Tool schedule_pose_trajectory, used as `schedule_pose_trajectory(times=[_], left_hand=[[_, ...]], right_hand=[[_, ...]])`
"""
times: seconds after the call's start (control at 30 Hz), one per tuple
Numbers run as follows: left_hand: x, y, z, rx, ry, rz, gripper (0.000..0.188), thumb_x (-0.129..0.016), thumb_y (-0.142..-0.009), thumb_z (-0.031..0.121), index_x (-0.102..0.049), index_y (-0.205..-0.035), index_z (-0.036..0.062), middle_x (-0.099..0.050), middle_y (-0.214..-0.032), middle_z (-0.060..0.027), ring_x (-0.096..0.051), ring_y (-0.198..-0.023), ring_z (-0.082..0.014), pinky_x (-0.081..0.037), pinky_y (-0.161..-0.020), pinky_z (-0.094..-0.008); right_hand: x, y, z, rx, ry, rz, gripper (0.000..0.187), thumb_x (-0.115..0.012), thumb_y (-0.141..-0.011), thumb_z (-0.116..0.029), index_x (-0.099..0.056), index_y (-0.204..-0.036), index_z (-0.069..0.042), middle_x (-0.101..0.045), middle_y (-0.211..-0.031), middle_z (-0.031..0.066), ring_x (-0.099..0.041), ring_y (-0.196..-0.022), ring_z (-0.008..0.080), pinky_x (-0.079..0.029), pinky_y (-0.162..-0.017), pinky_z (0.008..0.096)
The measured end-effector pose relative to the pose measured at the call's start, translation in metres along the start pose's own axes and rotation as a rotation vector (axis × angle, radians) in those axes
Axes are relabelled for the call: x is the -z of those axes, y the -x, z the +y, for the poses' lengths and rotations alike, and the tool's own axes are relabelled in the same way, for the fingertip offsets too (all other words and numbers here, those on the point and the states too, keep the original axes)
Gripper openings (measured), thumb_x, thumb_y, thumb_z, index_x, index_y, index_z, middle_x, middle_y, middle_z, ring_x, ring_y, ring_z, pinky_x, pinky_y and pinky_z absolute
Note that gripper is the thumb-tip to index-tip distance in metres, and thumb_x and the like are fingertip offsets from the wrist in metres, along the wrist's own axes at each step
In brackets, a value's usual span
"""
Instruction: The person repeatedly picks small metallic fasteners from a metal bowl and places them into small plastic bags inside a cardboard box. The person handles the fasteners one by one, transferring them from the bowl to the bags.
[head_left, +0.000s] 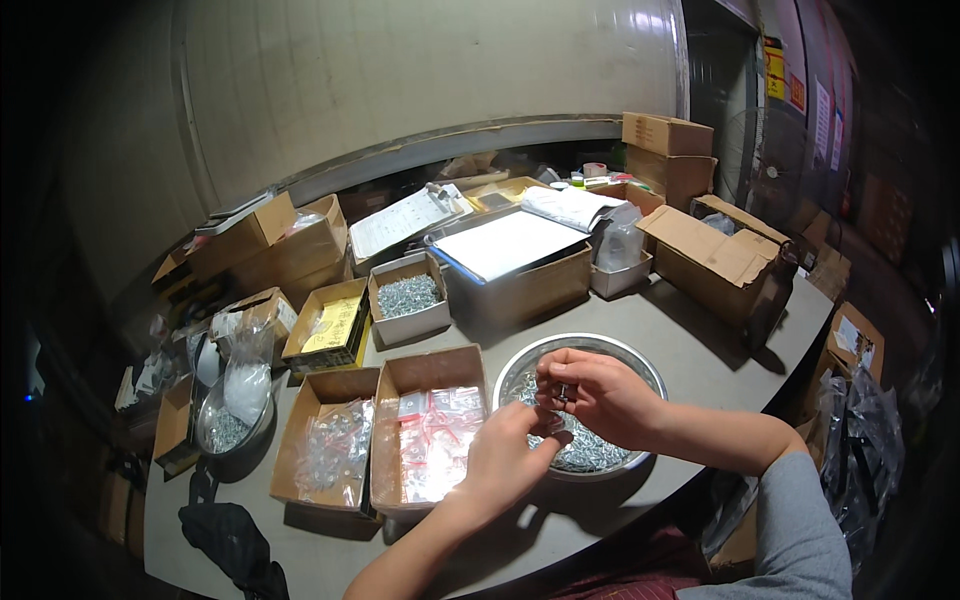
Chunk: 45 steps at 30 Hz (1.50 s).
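Observation:
Both my hands are close together over a round metal bowl (655, 385) heaped with small silvery screws (590, 452). My right hand (610, 395) is curled, its fingertips pinched around small dark, shiny metal pieces (563, 391). Just below and to the left, my left hand (505, 455) is closed with thumb and fingers together. A pale, shiny bit shows at its fingertips, too small to name. Left of the bowl, a cardboard box (432, 362) holds small clear bags with red seal strips (440, 430). Beside it, another box (340, 384) contains clear bags of small parts (335, 445).
Behind these stand a white box of screws (408, 297) and a box with a yellow paper (335, 322). White sheets (510, 245) lie on a larger carton (530, 290). An open carton (715, 255) is at right; a second bowl (262, 425) and black cloth (230, 540) are at left.

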<state>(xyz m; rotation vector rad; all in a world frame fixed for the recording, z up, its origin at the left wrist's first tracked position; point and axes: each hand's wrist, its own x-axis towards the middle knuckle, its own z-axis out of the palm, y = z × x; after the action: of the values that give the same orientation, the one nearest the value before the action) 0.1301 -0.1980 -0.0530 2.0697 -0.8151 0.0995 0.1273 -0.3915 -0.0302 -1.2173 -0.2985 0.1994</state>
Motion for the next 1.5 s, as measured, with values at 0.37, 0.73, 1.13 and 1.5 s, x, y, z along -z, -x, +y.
schedule_pose_trajectory(times=[0.37, 0.73, 1.13, 1.5], left_hand=[[-0.004, -0.001, -0.005, -0.064, -0.007, 0.066, 0.024, -0.080, -0.087, 0.025, -0.074, -0.100, 0.0067, -0.066, -0.088, -0.0107, -0.063, -0.067, -0.0215, -0.051, -0.062, -0.0357], [-0.003, -0.001, -0.007, -0.087, 0.033, 0.083, 0.027, -0.080, -0.086, 0.023, -0.074, -0.106, 0.0060, -0.067, -0.091, -0.0107, -0.063, -0.068, -0.0205, -0.052, -0.063, -0.0339], [0.048, -0.015, -0.010, 0.154, 0.636, -0.157, 0.030, -0.073, -0.095, 0.017, -0.072, -0.121, 0.0013, -0.074, -0.113, -0.0063, -0.066, -0.096, -0.0112, -0.053, -0.081, -0.0266], [0.066, -0.013, 0.005, 0.158, 0.729, -0.263, 0.034, -0.075, -0.089, 0.014, -0.071, -0.119, -0.0014, -0.073, -0.111, -0.0071, -0.065, -0.097, -0.0109, -0.052, -0.083, -0.0259]], right_hand=[[-0.016, 0.010, -0.005, -0.003, -0.079, 0.026, 0.018, -0.059, -0.102, -0.015, -0.061, -0.114, -0.003, -0.063, -0.104, 0.0064, -0.062, -0.102, 0.0169, -0.049, -0.098, 0.0340], [-0.017, 0.011, -0.006, 0.103, 0.034, -0.009, 0.018, -0.060, -0.100, -0.012, -0.061, -0.115, -0.002, -0.061, -0.110, 0.0061, -0.060, -0.107, 0.0165, -0.047, -0.100, 0.0342], [0.070, 0.024, 0.023, -0.132, 1.482, -0.659, 0.033, -0.067, -0.094, -0.028, -0.067, -0.118, -0.005, -0.064, -0.110, 0.0176, -0.066, -0.099, 0.0346, -0.052, -0.085, 0.0432], [0.053, 0.025, 0.005, -0.159, 1.353, -0.445, 0.020, -0.068, -0.087, -0.013, -0.073, -0.103, -0.003, -0.073, -0.094, 0.0139, -0.071, -0.089, 0.0316, -0.054, -0.081, 0.0400]])
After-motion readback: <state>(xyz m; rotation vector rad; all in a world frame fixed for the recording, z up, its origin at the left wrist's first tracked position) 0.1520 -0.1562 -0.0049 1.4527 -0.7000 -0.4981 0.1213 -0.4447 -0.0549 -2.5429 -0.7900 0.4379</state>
